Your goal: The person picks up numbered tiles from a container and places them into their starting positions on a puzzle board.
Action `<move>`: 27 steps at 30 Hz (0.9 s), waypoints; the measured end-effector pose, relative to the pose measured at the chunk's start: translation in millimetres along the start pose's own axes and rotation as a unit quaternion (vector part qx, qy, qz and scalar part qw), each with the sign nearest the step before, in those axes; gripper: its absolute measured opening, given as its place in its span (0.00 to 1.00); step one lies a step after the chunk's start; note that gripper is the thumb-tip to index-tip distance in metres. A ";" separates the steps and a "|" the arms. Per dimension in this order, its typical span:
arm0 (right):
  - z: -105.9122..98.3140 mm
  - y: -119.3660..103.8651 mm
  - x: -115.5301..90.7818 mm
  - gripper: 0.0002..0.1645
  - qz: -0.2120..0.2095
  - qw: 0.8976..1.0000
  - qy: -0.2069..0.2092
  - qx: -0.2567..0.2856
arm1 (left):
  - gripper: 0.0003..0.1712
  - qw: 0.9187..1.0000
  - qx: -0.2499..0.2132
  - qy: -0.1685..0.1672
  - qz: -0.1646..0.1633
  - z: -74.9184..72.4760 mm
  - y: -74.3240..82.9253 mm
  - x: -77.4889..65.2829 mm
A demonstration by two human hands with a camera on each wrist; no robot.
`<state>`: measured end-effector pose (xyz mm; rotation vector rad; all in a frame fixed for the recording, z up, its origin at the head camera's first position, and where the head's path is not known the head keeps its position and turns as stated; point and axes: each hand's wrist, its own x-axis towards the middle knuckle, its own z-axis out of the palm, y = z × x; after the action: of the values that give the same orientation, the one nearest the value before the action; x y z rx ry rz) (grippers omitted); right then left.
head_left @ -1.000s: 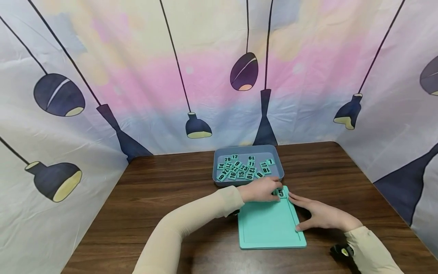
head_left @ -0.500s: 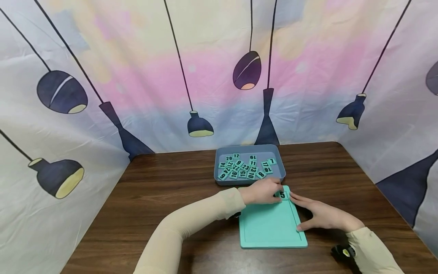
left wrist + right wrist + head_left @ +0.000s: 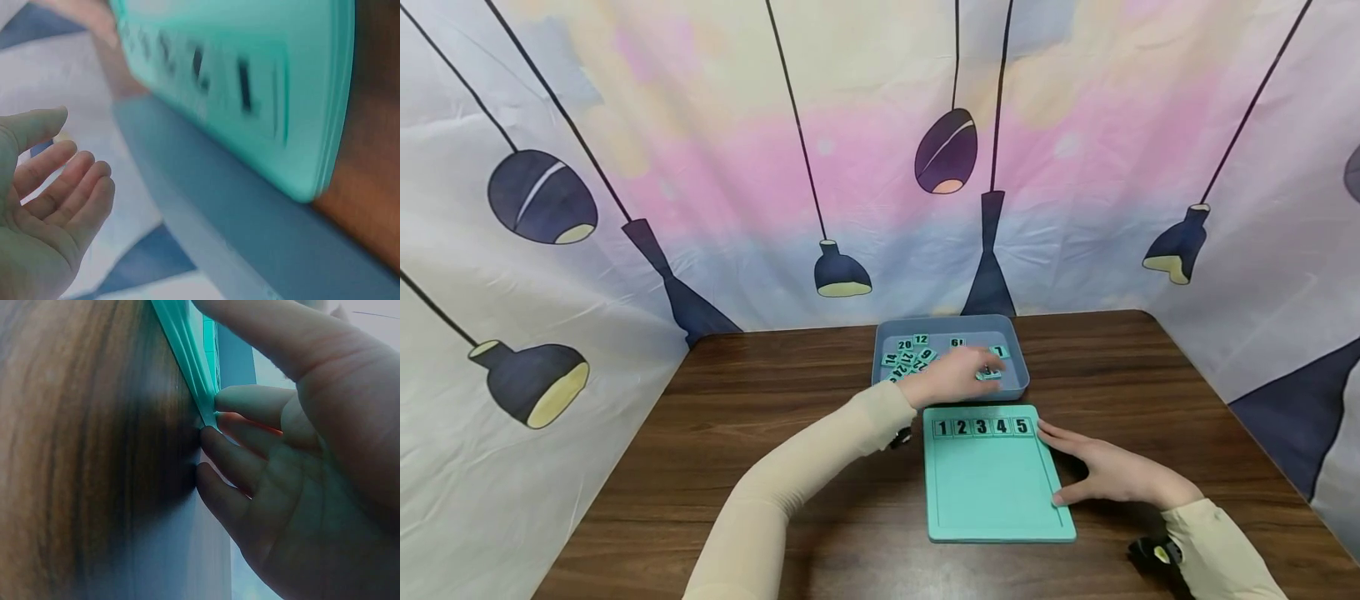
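A mint-green board (image 3: 992, 492) lies on the table, with number tiles 1 to 5 (image 3: 981, 427) in a row along its far end. My left hand (image 3: 953, 373) is over the blue-grey tray (image 3: 1017, 354) behind the board, covering some of the loose number tiles (image 3: 905, 344) inside. In the left wrist view its fingers (image 3: 81, 194) curve loosely and hold nothing. My right hand (image 3: 1108, 475) rests at the board's right edge, thumb and fingertips touching it. The right wrist view shows these fingers (image 3: 240, 462) relaxed, their tips at the board's rim and the table.
The brown wooden table (image 3: 760, 400) extends to both sides of the board and tray. Behind it hangs a pastel cloth (image 3: 722, 167) printed with dark lamps. A black wrist strap (image 3: 1153, 552) shows at the right sleeve.
My left hand has left tile 5 on the board and moved up and back to the tray, uncovering tiles 1 to 4. My right hand has stayed at the board's edge.
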<state>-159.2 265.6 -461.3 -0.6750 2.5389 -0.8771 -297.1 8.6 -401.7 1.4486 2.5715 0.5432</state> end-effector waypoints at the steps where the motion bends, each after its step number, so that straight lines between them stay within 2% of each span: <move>1: -0.3 -0.3 -0.3 0.61 0.001 1.000 0.000 -0.003 | 0.21 1.000 -0.012 0.010 -0.010 -6.1 -4.7 -0.1; 4: -0.7 -1.4 -1.0 0.61 0.002 1.000 0.000 -0.008 | 0.21 0.997 -0.049 0.039 -0.050 -25.2 -17.3 -2.0; 8: -0.7 -2.2 -1.5 0.62 0.004 1.000 0.001 -0.008 | 0.21 0.988 -0.081 0.071 -0.109 -47.5 -32.6 -6.2; 12: -0.2 -2.0 -1.3 0.62 0.005 1.000 0.003 -0.007 | 0.21 0.978 -0.102 0.087 -0.160 -59.0 -48.1 -9.5; 19: -0.2 -0.3 -0.6 0.62 0.001 1.000 0.004 -0.012 | 0.22 0.963 -0.117 0.085 -0.227 -56.9 -77.0 -8.7; 27: 0.8 -0.8 -0.8 0.62 0.005 1.000 0.004 -0.003 | 0.11 0.958 -0.107 0.071 -0.256 -46.3 -103.1 -9.0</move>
<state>-157.9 265.1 -461.2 -0.6630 2.5503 -0.8700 -388.3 -58.7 -398.2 0.6561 2.7360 0.8279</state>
